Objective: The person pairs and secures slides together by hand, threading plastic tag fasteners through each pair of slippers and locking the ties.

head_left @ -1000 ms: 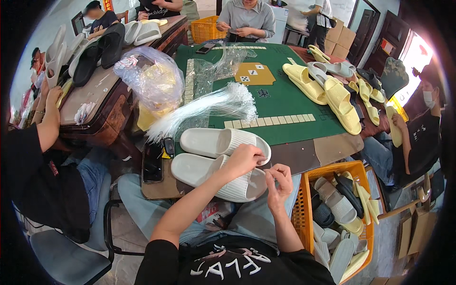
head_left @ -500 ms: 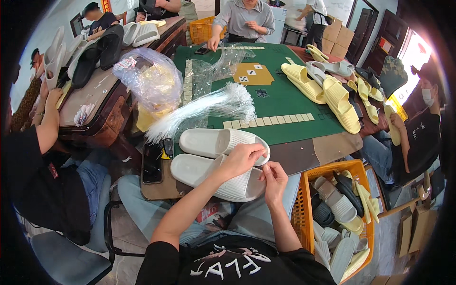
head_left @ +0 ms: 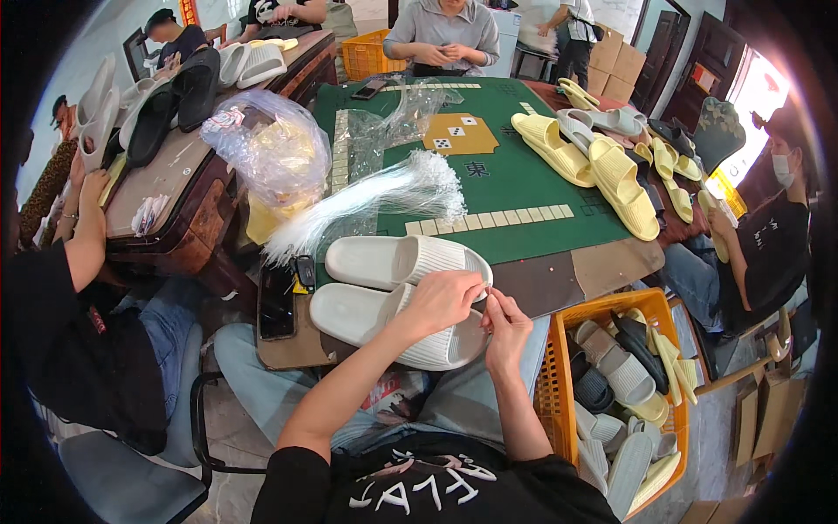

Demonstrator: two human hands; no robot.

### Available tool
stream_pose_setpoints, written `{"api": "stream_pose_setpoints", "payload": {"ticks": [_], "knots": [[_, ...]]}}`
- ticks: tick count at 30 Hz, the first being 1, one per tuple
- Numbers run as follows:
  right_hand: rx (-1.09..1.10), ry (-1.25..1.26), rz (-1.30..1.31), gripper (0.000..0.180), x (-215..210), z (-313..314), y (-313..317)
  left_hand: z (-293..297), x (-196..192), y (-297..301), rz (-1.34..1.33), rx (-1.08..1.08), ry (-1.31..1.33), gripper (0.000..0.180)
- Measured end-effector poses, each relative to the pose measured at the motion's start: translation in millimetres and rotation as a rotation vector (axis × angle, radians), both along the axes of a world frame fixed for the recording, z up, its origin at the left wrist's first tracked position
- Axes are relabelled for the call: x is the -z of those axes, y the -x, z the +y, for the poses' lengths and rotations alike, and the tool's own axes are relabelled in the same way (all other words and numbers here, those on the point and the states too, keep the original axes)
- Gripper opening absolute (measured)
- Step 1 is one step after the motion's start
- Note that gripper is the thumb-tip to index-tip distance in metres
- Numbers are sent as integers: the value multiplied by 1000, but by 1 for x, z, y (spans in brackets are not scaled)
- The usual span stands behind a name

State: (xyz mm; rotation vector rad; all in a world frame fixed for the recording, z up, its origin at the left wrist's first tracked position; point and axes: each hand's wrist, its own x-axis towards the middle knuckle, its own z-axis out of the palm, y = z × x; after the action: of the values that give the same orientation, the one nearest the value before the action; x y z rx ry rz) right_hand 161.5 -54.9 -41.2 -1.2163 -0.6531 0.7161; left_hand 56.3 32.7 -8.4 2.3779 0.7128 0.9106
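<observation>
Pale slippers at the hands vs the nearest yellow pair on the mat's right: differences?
Colour: the pale slippers are greyish white, the yellow pair light yellow.
Contact: the left hand partly covers the pale slippers; no hand touches the yellow pair.
Place: the pale slippers lie closer in, the yellow pair farther right.
Both: ribbed straps.

A dark phone (head_left: 278, 306) lies at the near left corner of the table (head_left: 615, 265); a small black object (head_left: 304, 269) lies just beside it. A second phone (head_left: 369, 90) rests on the far left part of the green mat (head_left: 532, 253), which bears pale tile shapes (head_left: 502, 218). A grey chair (head_left: 131, 472) stands at lower left. Cardboard boxes (head_left: 615, 59) are stacked near a dark door (head_left: 709, 65). A person in a grey shirt (head_left: 443, 35) sits opposite; another person, at right, wears a white mask (head_left: 783, 170).
</observation>
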Motion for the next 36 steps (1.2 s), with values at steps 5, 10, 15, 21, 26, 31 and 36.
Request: {"api": "stream_pose_setpoints", "payload": {"ticks": [5,10,15,21,26,31,36], "knots": [[-51,-35,113,20,4,2,-5,0,3,0,7,16,-13,14],[-87,-58,186,22,8,3,-10,1,6,-1,69,4,-10,13],[-110,-58,165,21,8,3,-12,1,7,-1,52,8,-57,10],[-118,-65,134,21,6,0,-13,0,10,-1,78,10,-119,4],[-145,-67,145,21,6,0,-16,-1,10,-1,67,2,-132,7],[-144,-68,140,20,9,1,-17,0,10,0,174,18,-147,10],[-105,0,154,17,11,3,-18,-1,13,-1,144,14,-254,6]]}}
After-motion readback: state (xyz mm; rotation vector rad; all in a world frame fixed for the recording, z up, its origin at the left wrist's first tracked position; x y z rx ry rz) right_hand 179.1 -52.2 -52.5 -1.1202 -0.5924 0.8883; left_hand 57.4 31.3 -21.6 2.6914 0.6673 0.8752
